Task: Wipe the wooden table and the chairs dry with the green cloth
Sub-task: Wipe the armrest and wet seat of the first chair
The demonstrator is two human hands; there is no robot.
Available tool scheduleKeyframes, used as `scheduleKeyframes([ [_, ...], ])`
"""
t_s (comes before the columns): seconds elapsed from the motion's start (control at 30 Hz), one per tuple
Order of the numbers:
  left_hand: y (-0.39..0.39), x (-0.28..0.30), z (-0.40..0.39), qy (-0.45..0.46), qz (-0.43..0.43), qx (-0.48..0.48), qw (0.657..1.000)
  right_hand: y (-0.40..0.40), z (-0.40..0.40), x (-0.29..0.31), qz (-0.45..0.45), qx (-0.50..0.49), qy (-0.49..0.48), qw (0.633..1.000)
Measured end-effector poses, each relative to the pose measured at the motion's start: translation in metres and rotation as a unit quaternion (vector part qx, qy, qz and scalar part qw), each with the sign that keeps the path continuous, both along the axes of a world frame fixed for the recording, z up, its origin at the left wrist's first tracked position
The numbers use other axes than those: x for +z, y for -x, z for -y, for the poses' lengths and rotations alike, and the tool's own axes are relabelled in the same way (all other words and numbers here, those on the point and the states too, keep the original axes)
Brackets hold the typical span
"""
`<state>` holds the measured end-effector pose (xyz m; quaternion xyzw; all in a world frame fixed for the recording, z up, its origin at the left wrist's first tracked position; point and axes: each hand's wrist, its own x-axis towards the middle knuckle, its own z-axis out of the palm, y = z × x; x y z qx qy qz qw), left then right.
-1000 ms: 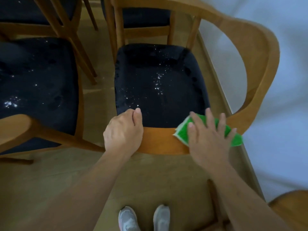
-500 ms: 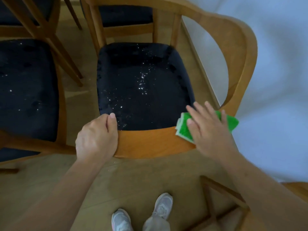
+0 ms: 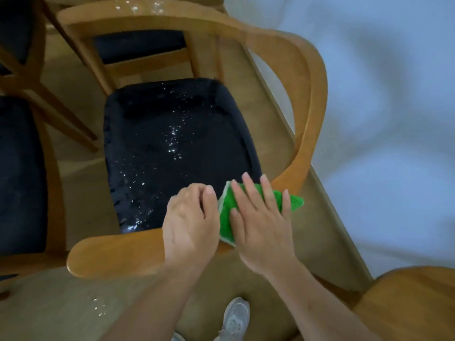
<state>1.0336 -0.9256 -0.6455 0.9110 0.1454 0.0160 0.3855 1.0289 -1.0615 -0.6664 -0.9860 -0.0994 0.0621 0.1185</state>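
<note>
Head view: right hand (image 3: 261, 225) flat, fingers straight, presses green cloth (image 3: 227, 212) onto chair (image 3: 118, 252) front rail. Left hand (image 3: 190, 226) curled at cloth edge, grip unclear. Risk: cloth skips droplets on dark seat (image 3: 172, 153); small cloth likely saturates.

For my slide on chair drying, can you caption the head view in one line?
Right hand presses the green cloth flat on the wet chair's front rail beside the left hand.
</note>
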Motion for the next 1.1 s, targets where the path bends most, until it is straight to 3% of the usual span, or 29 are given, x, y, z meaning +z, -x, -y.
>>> scheduleKeyframes([
  [0.1, 0.005, -0.001, 0.007, -0.083, -0.013, -0.030, 0.996, -0.061, 0.058, -0.003, -0.029, -0.098, -0.023, 0.995],
  [0.23, 0.000, -0.004, 0.013, -0.157, -0.050, -0.056, 0.985, -0.103, 0.082, -0.008, -0.049, -0.118, 0.014, 0.992],
  [0.57, -0.003, -0.004, 0.018, -0.227, -0.091, -0.067, 0.967, 0.022, 0.001, -0.003, -0.036, -0.093, -0.106, 0.989],
  [0.83, -0.006, -0.001, 0.016, -0.227, -0.137, -0.085, 0.960, -0.006, 0.030, -0.006, -0.048, -0.037, -0.097, 0.993],
  [1.0, -0.007, -0.001, 0.018, -0.246, -0.143, -0.092, 0.954, -0.073, 0.074, -0.009, -0.018, -0.136, -0.188, 0.973],
  [1.1, -0.007, -0.004, 0.017, -0.250, -0.150, -0.097, 0.952, -0.086, 0.079, -0.004, -0.051, -0.265, -0.277, 0.922],
])
